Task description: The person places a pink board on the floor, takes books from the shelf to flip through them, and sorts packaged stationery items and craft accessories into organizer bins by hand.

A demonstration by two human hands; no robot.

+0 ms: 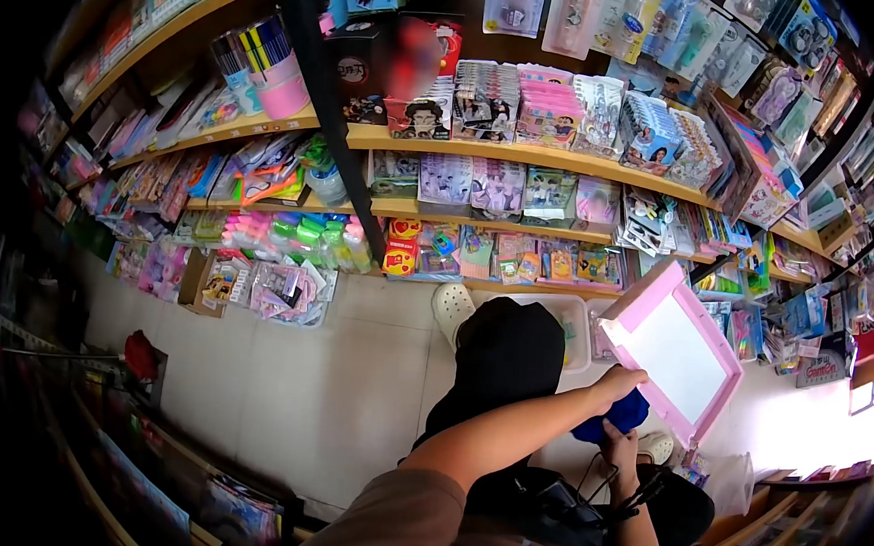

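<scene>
A shallow pink box point(671, 354) with a white inner face is tilted up in front of me, to the right of my knee. My left hand point(616, 386) reaches across and grips its lower left edge, fingers closed. Below it, my right hand point(622, 451) has its fingers closed on a dark blue cloth point(625, 413). The cloth is bunched between my two hands, near the box's lower corner. Part of the cloth is hidden by my left hand.
Shelves point(534, 157) full of small packaged goods stand ahead. A clear plastic bin point(575, 334) sits on the floor behind my knee. A tray of packets point(291, 292) lies on the floor at left. Black cables point(599, 480) hang by my right wrist.
</scene>
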